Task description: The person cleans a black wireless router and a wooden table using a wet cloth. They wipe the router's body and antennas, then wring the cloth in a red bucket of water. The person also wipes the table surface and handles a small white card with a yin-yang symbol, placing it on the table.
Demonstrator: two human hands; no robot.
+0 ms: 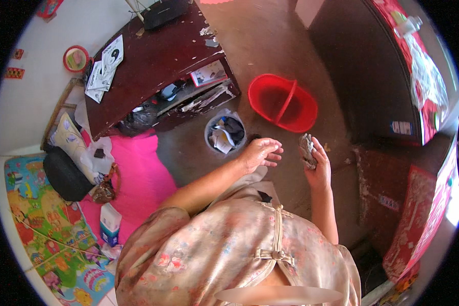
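Observation:
My right hand grips a bunched, wet-looking grey cloth just below the near rim of a red plastic bucket. The bucket stands on the floor, with its red handle across the top and a dark interior whose contents I cannot make out. My left hand is held in the air with fingers apart and nothing in it, to the left of the cloth. Beyond that hand, on its left, stands a round bin with a plastic liner, holding papers and dark waste.
At upper left is a worn dark red cabinet with papers and a black router. A pink cover with bags lies at left, beside a colourful play mat. Dark furniture lines the right.

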